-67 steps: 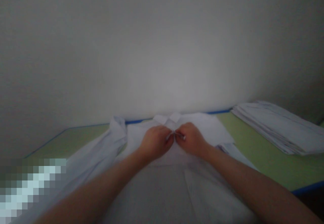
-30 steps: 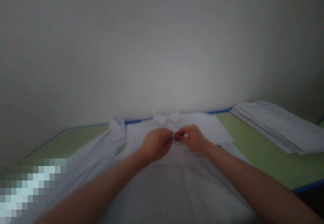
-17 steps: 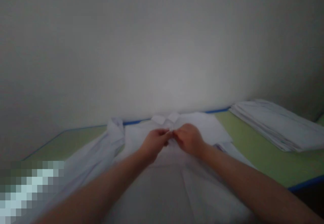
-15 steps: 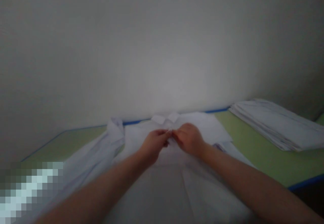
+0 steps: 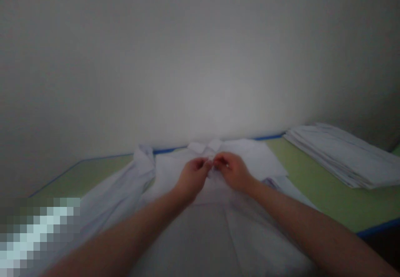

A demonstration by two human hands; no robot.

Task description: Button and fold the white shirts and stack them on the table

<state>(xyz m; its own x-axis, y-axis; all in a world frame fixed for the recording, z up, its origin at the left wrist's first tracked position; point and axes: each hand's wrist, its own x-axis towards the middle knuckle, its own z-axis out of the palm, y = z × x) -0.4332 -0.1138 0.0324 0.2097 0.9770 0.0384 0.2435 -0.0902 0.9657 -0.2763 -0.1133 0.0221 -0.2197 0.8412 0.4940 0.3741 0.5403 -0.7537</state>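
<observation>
A white collared shirt lies spread over the table, its collar at the far edge near the wall. My left hand is closed, with thumb and fingers pinching the shirt's front just below the collar. Close beside it, my right hand also pinches the cloth, its fingertips almost meeting those of the left. A small fold of white fabric shows between the two hands; whether a button is there I cannot make out. One sleeve trails off to the left.
On the right, a stack of folded white garments lies on the green table, which has a blue edge. A plain grey wall rises behind. The lower left corner is pixelated.
Both hands stay at the same spot below the collar. The left hand has turned slightly, and the right fingers have shifted, leaving a small gap between the fingertips.
</observation>
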